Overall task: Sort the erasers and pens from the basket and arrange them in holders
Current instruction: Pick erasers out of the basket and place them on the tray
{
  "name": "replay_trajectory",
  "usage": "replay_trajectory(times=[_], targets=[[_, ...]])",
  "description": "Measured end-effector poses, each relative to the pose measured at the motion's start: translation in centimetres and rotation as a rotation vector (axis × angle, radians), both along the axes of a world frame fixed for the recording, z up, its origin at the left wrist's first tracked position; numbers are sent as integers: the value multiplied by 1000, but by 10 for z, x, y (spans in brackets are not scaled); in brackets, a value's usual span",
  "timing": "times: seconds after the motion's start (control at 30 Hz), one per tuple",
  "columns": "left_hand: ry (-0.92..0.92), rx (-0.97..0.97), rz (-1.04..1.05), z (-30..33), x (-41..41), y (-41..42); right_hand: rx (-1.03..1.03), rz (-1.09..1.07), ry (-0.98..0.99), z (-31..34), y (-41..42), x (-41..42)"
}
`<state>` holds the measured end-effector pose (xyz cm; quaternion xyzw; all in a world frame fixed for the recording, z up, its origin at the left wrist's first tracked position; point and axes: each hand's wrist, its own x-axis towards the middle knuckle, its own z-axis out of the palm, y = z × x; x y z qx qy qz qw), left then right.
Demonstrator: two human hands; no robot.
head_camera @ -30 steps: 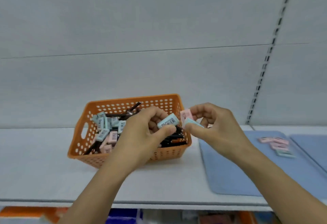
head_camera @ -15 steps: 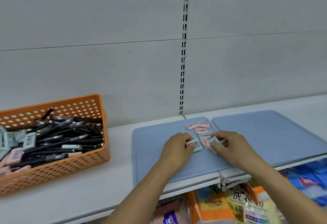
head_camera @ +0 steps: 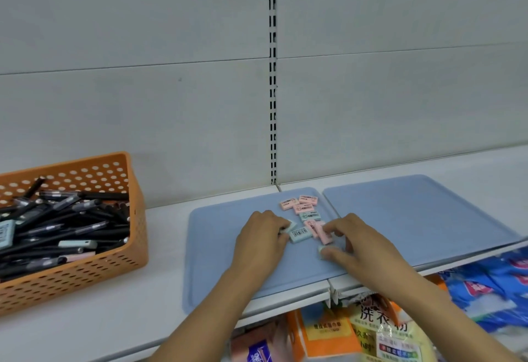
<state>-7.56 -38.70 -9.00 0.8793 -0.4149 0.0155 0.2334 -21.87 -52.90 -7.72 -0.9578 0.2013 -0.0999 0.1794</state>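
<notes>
Erasers [head_camera: 303, 210] lie in a small cluster on the left blue tray [head_camera: 223, 247], toward its 1 o'clock corner. Left hand [head_camera: 261, 240] rests on this tray at 9 o'clock of the cluster, fingers curled round a pale green eraser [head_camera: 291, 225]; a blue barcoded eraser [head_camera: 300, 234] lies just beside its fingertips. Right hand [head_camera: 353, 243] rests at 4 o'clock of the cluster, fingertips pinching a pink eraser [head_camera: 324, 234] and thumb pressing on a pale eraser [head_camera: 322, 249]. Second blue tray [head_camera: 414, 213] lies at 3 o'clock, just beside the first. Orange basket [head_camera: 134, 218] stands on the shelf [head_camera: 160, 284] at 9 o'clock, well apart from the trays, holding black pens [head_camera: 71, 218] and more erasers.
</notes>
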Motion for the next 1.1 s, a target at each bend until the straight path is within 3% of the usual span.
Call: replay_trajectory(times=[0.2,0.4,0.57,0.87,0.97,1.1], targets=[[11,-29,44,3,1,-15,-212,-157,20,-4,4,13],[60,-64,-2,-3,3,-16,-134,-135,29,-9,0,15],[44,-49,31,-2,10,-17,-314,-298,31,-3,4,17],[105,-137,-75,8,5,36,-199,-349,-3,2,22,27],[103,-183,-124,24,-2,67,-176,-264,-158,11,44,39],[64,-276,-213,54,-11,129,10,73,-450,37,101,71]])
